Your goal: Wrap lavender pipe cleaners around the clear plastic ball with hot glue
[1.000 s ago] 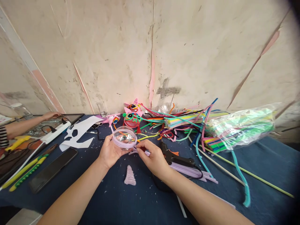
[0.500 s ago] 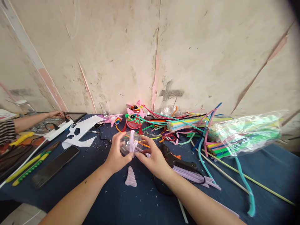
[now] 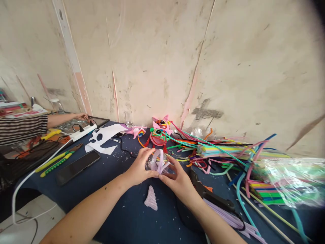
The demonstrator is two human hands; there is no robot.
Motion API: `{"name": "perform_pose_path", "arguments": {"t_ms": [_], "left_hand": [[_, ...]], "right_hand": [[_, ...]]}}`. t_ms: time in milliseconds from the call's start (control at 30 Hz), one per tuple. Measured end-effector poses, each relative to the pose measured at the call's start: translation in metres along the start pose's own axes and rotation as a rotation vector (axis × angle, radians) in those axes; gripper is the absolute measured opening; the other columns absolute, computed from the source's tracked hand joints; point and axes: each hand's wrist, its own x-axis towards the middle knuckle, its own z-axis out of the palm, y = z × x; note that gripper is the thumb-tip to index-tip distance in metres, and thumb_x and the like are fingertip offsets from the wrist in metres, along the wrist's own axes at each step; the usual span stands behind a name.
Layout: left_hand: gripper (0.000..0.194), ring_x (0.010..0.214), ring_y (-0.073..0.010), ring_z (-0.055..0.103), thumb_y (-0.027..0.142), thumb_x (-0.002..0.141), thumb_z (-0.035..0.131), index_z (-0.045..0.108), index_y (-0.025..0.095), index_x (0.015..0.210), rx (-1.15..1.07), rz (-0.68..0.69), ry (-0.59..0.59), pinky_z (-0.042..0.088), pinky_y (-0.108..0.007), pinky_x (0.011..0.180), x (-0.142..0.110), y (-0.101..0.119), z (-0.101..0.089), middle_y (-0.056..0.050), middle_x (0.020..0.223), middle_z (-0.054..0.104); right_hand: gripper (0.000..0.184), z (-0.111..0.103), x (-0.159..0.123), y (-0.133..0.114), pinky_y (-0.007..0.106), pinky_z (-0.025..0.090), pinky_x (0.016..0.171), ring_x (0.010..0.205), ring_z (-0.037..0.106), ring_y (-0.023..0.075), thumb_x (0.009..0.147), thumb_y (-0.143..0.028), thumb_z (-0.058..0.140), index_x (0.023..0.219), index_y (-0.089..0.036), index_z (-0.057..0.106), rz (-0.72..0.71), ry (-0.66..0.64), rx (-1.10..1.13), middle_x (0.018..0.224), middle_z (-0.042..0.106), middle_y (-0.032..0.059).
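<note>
Between both hands is a clear plastic ball point(image 3: 150, 164) with a lilac pipe cleaner point(image 3: 160, 162) wrapped over its front. My left hand point(image 3: 140, 166) grips the ball's left side, thumb underneath. On its right side my right hand point(image 3: 177, 176) has its fingers curled round it, thumb near the pipe cleaner's lower part. Just below them a lilac fuzzy triangle point(image 3: 151, 198) lies on the dark blue cloth. A black glue gun point(image 3: 214, 196) rests right of my right hand, beside a bundle of lilac pipe cleaners point(image 3: 231, 217).
Colourful fuzzy animal heads point(image 3: 159, 135) sit behind the hands. To the right are loose pipe cleaners and a plastic bag of them point(image 3: 299, 181). At left lie a phone point(image 3: 78, 166), pliers point(image 3: 58, 161), cut white paper point(image 3: 104, 140) and a power strip point(image 3: 83, 131); a co-worker's arm point(image 3: 61, 119) reaches in beyond.
The view has swung left, so things appear further right and more of the co-worker's sleeve shows. The ball has turned slightly in my hands, showing crossed lilac strips.
</note>
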Motion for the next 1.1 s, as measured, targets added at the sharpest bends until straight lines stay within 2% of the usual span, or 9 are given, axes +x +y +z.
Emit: {"name": "perform_pose_path", "arguments": {"t_ms": [100,200,300,400,500,600,800,967,1100], "left_hand": [[0.072,0.127,-0.036,0.04,0.027,0.053,0.088,0.063,0.028,0.121,-0.1,-0.018,0.014,0.032,-0.053,0.109,0.001,0.002,-0.001,-0.011,0.128,0.045],[0.054,0.124,-0.0338,0.043,0.033,0.066,0.08,0.066,0.026,0.117,-0.223,-0.042,0.044,0.036,-0.049,0.107,0.001,0.003,-0.002,-0.012,0.125,0.049],[0.04,0.125,-0.0304,0.045,0.034,0.075,0.073,0.069,0.024,0.113,-0.294,-0.047,0.086,0.031,-0.041,0.111,0.002,0.004,-0.004,-0.011,0.124,0.056],[0.038,0.125,-0.0293,0.047,0.035,0.079,0.068,0.067,0.02,0.115,-0.316,-0.116,0.122,0.035,-0.037,0.107,0.003,0.002,-0.004,-0.013,0.126,0.058],[0.039,0.123,-0.0297,0.051,0.041,0.082,0.064,0.064,0.02,0.115,-0.355,-0.2,0.162,0.045,-0.035,0.093,0.004,0.001,-0.005,-0.013,0.124,0.06],[0.036,0.117,-0.0282,0.054,0.045,0.082,0.063,0.066,0.019,0.108,-0.385,-0.205,0.201,0.047,-0.032,0.084,0.005,0.001,-0.007,-0.011,0.118,0.064],[0.026,0.106,-0.0233,0.059,0.038,0.08,0.067,0.068,0.019,0.099,-0.327,-0.116,0.295,0.043,-0.028,0.085,0.005,0.012,-0.007,-0.007,0.108,0.069],[0.021,0.082,-0.0185,0.062,0.033,0.068,0.078,0.068,0.016,0.073,-0.487,-0.32,0.441,0.042,-0.026,0.071,0.013,0.01,-0.009,-0.003,0.077,0.069],[0.027,0.07,-0.0114,0.058,0.034,0.06,0.081,0.066,0.015,0.072,-0.59,-0.259,0.534,0.042,-0.024,0.068,0.022,0.003,-0.023,0.001,0.071,0.064]], "right_hand": [[0.077,-0.002,0.0,-0.002,0.041,0.058,0.085,0.122,0.052,0.0308,0.062,-0.04,0.079,0.129,-0.02,0.047,0.015,-0.009,0.01,0.134,0.05,0.0161],[0.074,-0.004,0.0,-0.006,0.041,0.057,0.086,0.123,0.053,0.0293,0.063,-0.039,0.079,0.128,-0.021,0.05,0.02,-0.032,0.018,0.133,0.053,0.0139],[0.069,-0.005,0.0,-0.009,0.043,0.054,0.09,0.122,0.053,0.0284,0.065,-0.037,0.078,0.128,-0.022,0.052,0.024,-0.031,0.024,0.132,0.056,0.0123],[0.062,-0.006,-0.001,-0.015,0.045,0.053,0.091,0.116,0.057,0.0274,0.067,-0.035,0.076,0.125,-0.022,0.056,0.059,-0.022,0.076,0.125,0.062,0.0115],[0.058,-0.007,-0.002,-0.022,0.043,0.055,0.085,0.108,0.061,0.0267,0.066,-0.033,0.076,0.121,-0.023,0.061,0.119,-0.022,0.163,0.118,0.066,0.01],[0.054,-0.008,-0.003,-0.029,0.043,0.056,0.082,0.103,0.063,0.026,0.064,-0.033,0.078,0.116,-0.025,0.064,0.171,-0.012,0.253,0.115,0.067,0.0089],[0.047,-0.004,-0.007,-0.031,0.043,0.054,0.089,0.114,0.059,0.0272,0.064,-0.036,0.08,0.107,-0.024,0.067,0.17,-0.081,0.344,0.116,0.066,0.0087],[0.047,0.003,-0.008,-0.02,0.046,0.051,0.092,0.113,0.06,0.029,0.059,-0.038,0.084,0.101,-0.023,0.068,0.214,-0.178,0.255,0.116,0.067,0.0086],[0.048,0.001,-0.006,-0.017,0.047,0.048,0.095,0.113,0.06,0.0305,0.059,-0.043,0.084,0.099,-0.023,0.069,0.204,-0.174,0.203,0.115,0.068,0.0088]]}}
